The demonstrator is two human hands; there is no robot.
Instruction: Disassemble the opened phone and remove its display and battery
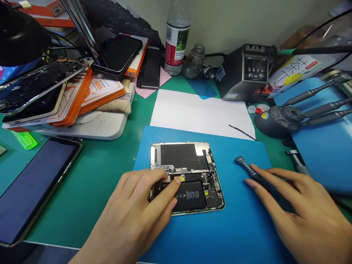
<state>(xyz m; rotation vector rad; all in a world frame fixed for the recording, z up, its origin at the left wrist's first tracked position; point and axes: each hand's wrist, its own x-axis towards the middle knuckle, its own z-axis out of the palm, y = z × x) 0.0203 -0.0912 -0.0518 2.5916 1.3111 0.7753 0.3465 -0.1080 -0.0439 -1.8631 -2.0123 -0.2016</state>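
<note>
A phone [192, 196] lies opened on the blue mat [233, 227], its battery and circuit parts exposed. Its detached screen [180, 156] rests along the far side, inner face up. My left hand [137, 209] reaches over the phone's left part, fingers stretched and fingertips touching the inside near the battery's upper edge. It covers part of the phone. To the right, my right hand [297, 205] has thumb and forefinger around a dark screwdriver [244, 165] lying low over the mat. The screwdriver's other end is hidden under the hand.
A large phone [41, 187] lies at left. Behind it, orange boxes [101, 90] and phones are stacked. White paper [198, 110], a plastic bottle [177, 44], a glass jar [194, 62], a black station with buttons [244, 73] and a tool holder [277, 119] stand behind.
</note>
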